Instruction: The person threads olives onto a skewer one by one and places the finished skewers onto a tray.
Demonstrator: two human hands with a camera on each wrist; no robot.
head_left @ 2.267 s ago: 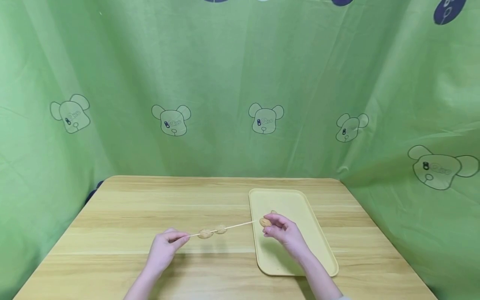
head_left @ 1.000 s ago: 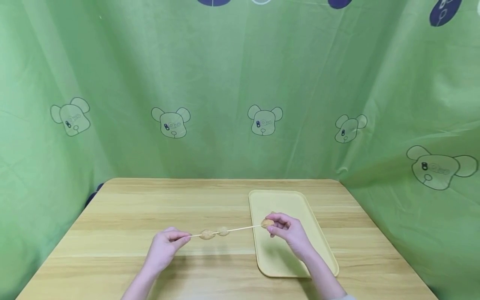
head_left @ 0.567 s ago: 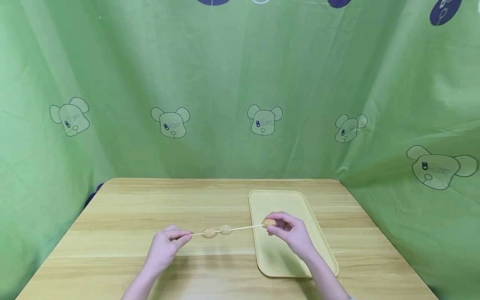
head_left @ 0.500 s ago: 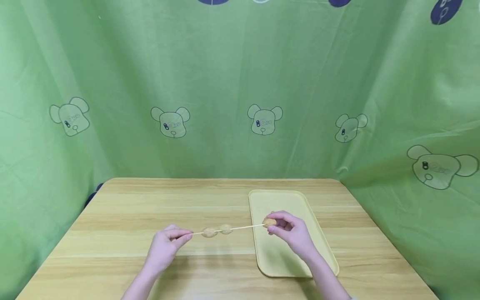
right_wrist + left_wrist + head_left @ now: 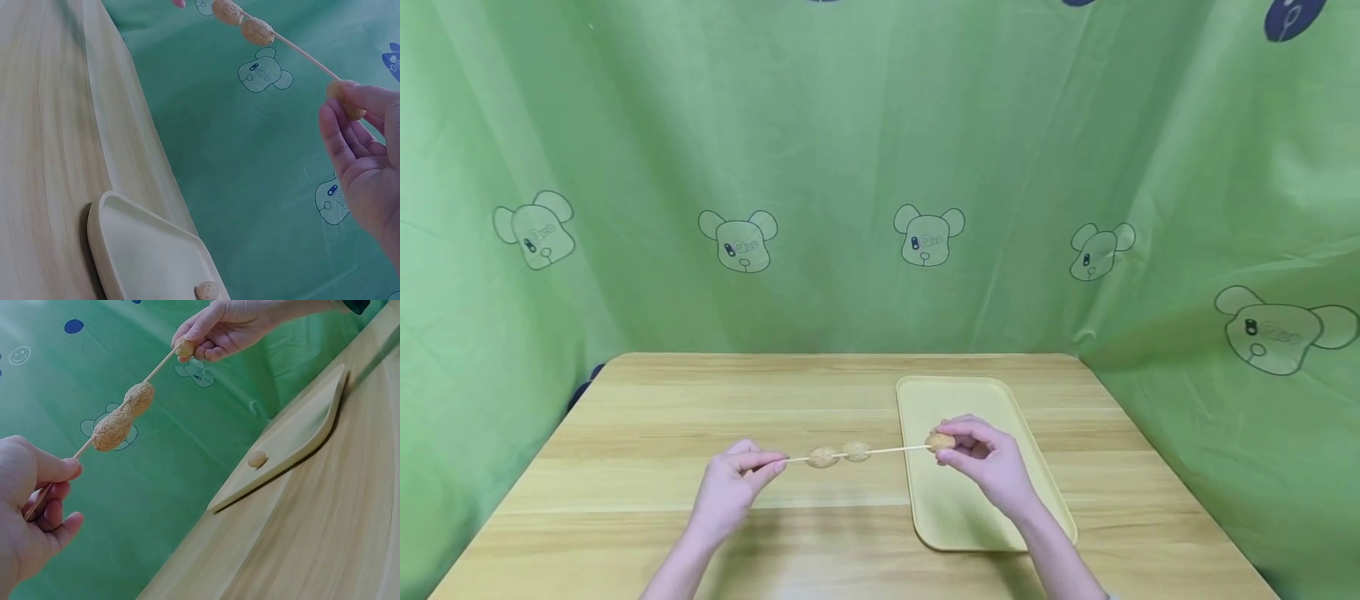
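My left hand (image 5: 726,492) pinches the near end of a thin wooden skewer (image 5: 895,451) between thumb and fingers. Two wrinkled brown balls (image 5: 122,417), like fried meatballs, are threaded on it, touching each other. To the right, my right hand (image 5: 988,462) holds a third wrinkled ball (image 5: 345,100) between thumb and fingertips. The skewer's far tip meets that ball; how deep it goes inside is hidden. Both hands hold everything above the table. Another such ball (image 5: 257,459) lies on the tray, mostly hidden behind the right hand in the head view.
A pale yellow rectangular tray (image 5: 992,517) with a low rim lies on the right of the wooden table (image 5: 625,433), below the right hand. Green curtains (image 5: 820,125) with bear-face prints hang behind the table and on both sides.
Earlier the skewer's tip was apart from the ball in the right hand; now it meets it. The left hand and the threaded balls have shifted slightly right and up; the right hand moved slightly right.
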